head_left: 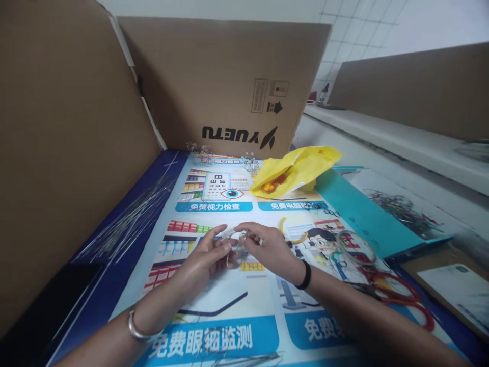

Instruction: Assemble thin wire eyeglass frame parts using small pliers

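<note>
My left hand (206,257) and my right hand (267,247) meet over a printed poster (229,316) that covers the table. Both pinch a small clear, thin piece (236,243) held between their fingertips; I cannot make out what it is. A silver bangle is on my left wrist and a black band on my right wrist. A bundle of thin metal wires (130,219) lies to the left of my hands.
Cardboard walls (72,127) stand at the left and a YUETU box (229,81) at the back. A yellow plastic bag (294,171) lies behind my hands. Red-handled pliers (397,295) and a clear container (353,247) sit to the right, beside a teal sheet (359,214).
</note>
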Tool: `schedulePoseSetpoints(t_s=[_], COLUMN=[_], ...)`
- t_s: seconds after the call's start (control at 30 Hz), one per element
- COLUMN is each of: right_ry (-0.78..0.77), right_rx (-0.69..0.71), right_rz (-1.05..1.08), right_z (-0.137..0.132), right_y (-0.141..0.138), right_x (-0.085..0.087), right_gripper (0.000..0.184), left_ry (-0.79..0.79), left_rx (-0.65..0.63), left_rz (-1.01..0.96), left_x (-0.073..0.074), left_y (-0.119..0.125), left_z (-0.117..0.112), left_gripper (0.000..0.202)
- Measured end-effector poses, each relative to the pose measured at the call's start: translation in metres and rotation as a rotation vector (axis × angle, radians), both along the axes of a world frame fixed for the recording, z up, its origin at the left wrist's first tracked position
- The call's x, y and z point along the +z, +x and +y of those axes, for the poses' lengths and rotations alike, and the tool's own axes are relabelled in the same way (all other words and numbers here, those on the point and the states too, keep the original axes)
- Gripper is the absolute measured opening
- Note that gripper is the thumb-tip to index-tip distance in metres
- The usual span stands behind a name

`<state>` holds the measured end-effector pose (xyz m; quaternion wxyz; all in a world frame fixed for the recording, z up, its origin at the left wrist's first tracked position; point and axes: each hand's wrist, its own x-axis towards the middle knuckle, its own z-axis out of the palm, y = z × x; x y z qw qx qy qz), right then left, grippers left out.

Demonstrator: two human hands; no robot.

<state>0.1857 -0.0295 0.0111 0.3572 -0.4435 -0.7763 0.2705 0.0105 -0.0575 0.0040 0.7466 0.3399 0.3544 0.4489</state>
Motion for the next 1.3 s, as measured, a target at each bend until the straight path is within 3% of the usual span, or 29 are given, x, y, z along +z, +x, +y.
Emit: schedulePoseSetpoints(t_s=[0.4, 0.6, 0.97, 1.3], right_ry=[0.017, 0.100, 0.061, -0.043], right_rx=[0.017, 0.053, 0.029, 0.051], right_rz=[0.065, 0.054, 0.054, 0.132], right_z=[0.003, 0.003, 0.003, 0.005], right_y=[0.000, 0.003, 0.005, 0.007], right_x=[-0.014, -0.012, -0.016, -0.013], right_gripper=[0.028, 0.030, 0.028, 0.023], left_ry=[0.177, 0.253, 0.235, 0.137], left_rx=[0.028, -0.024, -0.012, -0.104], left_rz=[0.186, 0.266, 0.272, 0.108], left_x=[-0.007, -0.011, -0.011, -0.004], left_y=[-0.006, -0.007, -0.008, -0.011], left_z=[0.006, 0.006, 0.007, 0.006], left_gripper=[0.051, 0.032, 0.022, 0.019])
